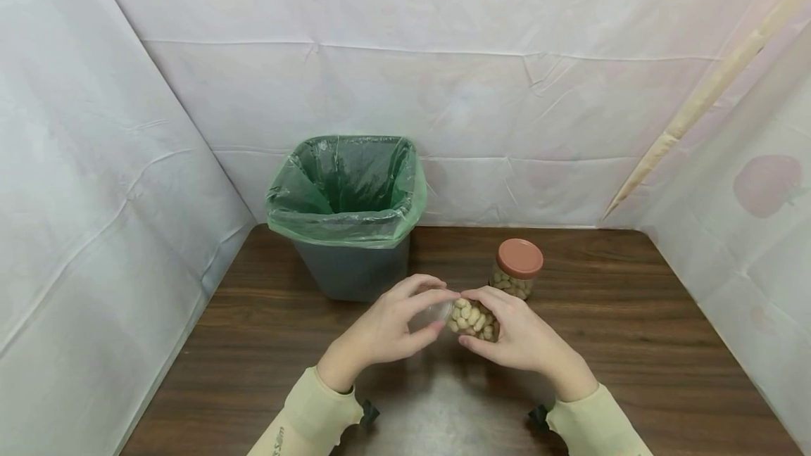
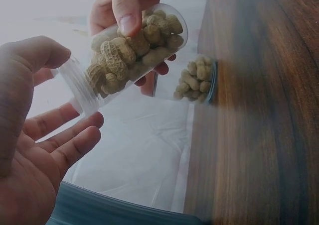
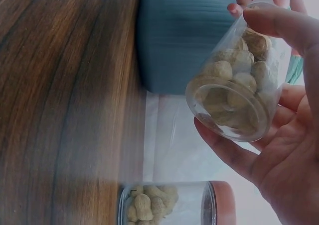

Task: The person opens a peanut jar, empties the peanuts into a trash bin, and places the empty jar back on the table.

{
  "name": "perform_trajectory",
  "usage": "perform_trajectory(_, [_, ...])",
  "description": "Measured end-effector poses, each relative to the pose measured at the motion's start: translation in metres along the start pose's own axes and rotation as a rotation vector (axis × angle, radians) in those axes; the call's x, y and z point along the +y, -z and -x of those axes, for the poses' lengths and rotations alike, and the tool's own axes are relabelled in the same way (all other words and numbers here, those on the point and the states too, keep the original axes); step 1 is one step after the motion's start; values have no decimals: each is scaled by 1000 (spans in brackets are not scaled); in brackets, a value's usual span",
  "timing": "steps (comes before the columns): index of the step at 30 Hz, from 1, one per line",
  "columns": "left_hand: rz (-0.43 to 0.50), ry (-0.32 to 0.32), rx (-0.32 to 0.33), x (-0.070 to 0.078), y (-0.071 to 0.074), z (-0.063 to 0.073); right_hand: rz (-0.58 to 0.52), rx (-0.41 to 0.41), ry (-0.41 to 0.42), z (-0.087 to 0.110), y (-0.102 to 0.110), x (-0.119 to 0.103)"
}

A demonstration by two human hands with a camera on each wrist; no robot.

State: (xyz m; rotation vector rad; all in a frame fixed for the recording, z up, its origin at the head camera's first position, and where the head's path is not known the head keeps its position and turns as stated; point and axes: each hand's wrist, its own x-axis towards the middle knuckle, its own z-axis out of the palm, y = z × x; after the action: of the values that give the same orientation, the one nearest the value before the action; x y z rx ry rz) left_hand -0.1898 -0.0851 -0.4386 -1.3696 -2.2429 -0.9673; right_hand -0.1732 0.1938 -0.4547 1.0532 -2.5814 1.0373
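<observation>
A clear plastic jar of unshelled peanuts [image 2: 137, 53] is held tilted over the table, its mouth end toward the left and its base [image 3: 227, 110] toward the right. My right hand [image 1: 522, 333] grips the jar's body between thumb and fingers. At the mouth end my left hand [image 1: 395, 326] has its thumb and fingers around the clear rim [image 2: 82, 88]. Just behind my right hand stands a second peanut jar [image 1: 512, 286], upright, with a coral-coloured lid [image 1: 519, 257] on it.
A grey-blue bin [image 1: 355, 269] with a green plastic liner [image 1: 345, 231] over its rim stands at the back left, beyond my left hand. The brown wood-grain table [image 1: 633, 343] is bordered by white cloth sheets [image 1: 469, 104] at the back and sides.
</observation>
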Motion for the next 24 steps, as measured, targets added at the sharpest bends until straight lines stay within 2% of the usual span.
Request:
perform_trajectory(5, [15,50,21,1,-3,0,-2,10,8,0,0,0])
perform_trajectory(13, [17,205,33,4,-11,0,34,12,-8,0,1,-1])
perform_trajectory(19, [20,254,39,5,-14,1,52,11,-3,0,0,0])
perform_trajectory(24, [4,310,10,7,-12,1,58,15,5,-1,-1,0])
